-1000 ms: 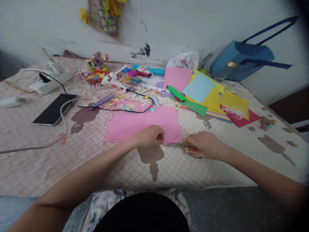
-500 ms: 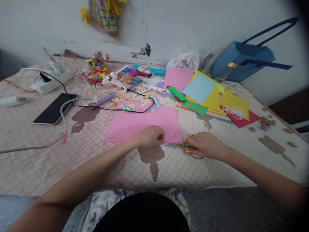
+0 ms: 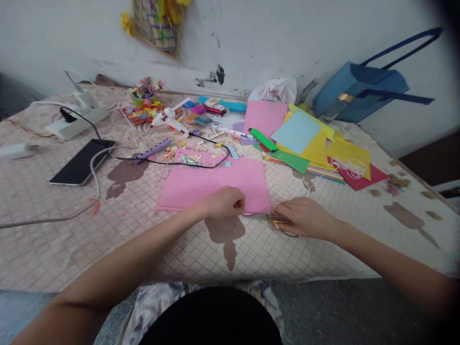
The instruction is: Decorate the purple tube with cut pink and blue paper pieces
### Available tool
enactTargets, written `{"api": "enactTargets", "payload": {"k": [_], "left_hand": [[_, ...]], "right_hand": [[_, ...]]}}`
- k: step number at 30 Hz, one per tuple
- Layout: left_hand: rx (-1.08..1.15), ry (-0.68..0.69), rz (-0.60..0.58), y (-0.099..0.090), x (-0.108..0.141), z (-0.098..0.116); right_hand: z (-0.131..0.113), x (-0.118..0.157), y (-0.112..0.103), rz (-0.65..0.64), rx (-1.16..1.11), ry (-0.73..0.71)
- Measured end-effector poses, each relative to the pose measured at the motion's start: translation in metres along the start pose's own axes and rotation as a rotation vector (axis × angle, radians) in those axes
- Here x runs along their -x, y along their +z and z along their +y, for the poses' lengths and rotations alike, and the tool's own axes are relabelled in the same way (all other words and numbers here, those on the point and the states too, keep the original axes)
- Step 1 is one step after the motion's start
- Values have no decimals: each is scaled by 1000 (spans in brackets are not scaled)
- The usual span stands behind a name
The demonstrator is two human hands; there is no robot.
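A pink sheet of paper [image 3: 219, 179] lies flat on the cloth-covered table in front of me. My left hand [image 3: 226, 202] is closed in a loose fist at the sheet's front edge, holding it there; the fingertips are hidden. Just to the right, my right hand [image 3: 305, 216] grips a pair of scissors [image 3: 286, 231] by gold-coloured handles. Their blades point left along the front edge of the sheet, and the tips are hard to make out.
Paper scraps [image 3: 201, 158] and a black cable lie behind the sheet. Further back are a glue gun [image 3: 170, 121], a green marker [image 3: 263, 139] and coloured papers [image 3: 296, 130]. A phone [image 3: 83, 162] and power strip [image 3: 77, 122] are left, a blue bag [image 3: 361, 91] back right.
My right hand has shifted slightly left with the scissors, toward the pink sheet. The left hand stays in the same place.
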State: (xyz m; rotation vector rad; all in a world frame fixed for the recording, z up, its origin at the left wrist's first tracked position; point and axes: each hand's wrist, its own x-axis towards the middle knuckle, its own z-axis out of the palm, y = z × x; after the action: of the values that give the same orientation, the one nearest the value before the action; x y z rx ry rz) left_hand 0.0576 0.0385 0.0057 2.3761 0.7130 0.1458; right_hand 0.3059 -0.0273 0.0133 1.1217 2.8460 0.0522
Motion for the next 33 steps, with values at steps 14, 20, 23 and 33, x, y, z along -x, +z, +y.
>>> {"api": "enactTargets", "payload": {"k": [14, 20, 23, 33], "left_hand": [[5, -37, -60, -10, 7, -4], [-2, -40, -76, -10, 6, -6], [-9, -37, -82, -10, 6, -6], [-33, -41, -84, -11, 6, -5]], "right_hand": [[2, 1, 8, -27, 15, -2], [1, 2, 7, -49, -3, 20], [-2, 1, 3, -79, -10, 41], [-6, -3, 4, -54, -4, 33]]}}
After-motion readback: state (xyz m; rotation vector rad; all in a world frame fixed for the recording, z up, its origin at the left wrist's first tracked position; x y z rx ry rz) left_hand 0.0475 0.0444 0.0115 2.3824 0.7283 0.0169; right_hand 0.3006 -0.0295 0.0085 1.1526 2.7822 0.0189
